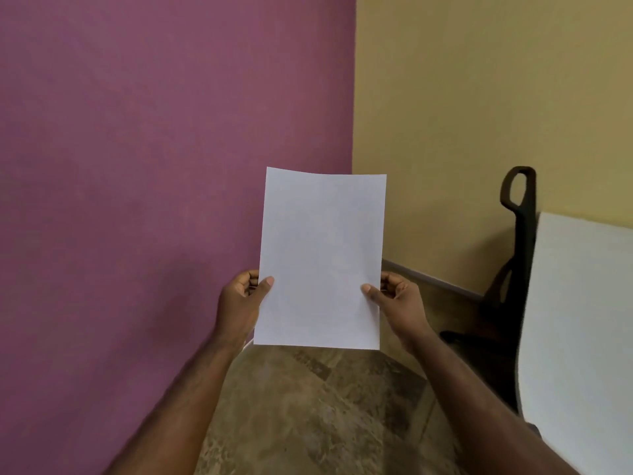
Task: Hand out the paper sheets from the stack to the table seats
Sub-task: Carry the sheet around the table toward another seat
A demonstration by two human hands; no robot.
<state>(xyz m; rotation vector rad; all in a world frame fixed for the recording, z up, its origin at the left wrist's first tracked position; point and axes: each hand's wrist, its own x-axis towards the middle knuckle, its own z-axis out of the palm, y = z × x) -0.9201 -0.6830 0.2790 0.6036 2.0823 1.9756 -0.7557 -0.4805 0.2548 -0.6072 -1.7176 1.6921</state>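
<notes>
Purple wall (154, 166) fills the left half of the view, top to bottom, and meets a mustard-yellow wall (479, 114) at a vertical corner just right of centre.

Left hand (239, 299): grasping the paper sheets (320, 258) at the left edge, low on the sheet. Thumb (265, 284) lies on the near face, other fingers curled behind. Bare forearm runs down to the bottom-left.

Paper sheets: white, blank on the visible face, portrait orientation, held up in the air at centre frame between both hands. Cannot tell if it's one sheet or several; only the top face shows. Top edge bows slightly. It overlaps the wall corner and hangs above the floor (308, 406), touching nothing but the hands.

Floor: brown marbled tile, visible below the sheet and between the forearms.

Right hand (399, 298): grasping the right edge at about the same height as the left, thumb on the near face, fingers curled behind. Forearm runs down to the bottom-right.

Further right: black chair (520, 217) with a looped armrest, standing by the yellow wall, partly hidden by the white table (582, 320). Only the table's left part is in frame, at the right edge, well apart from the sheet.
</notes>
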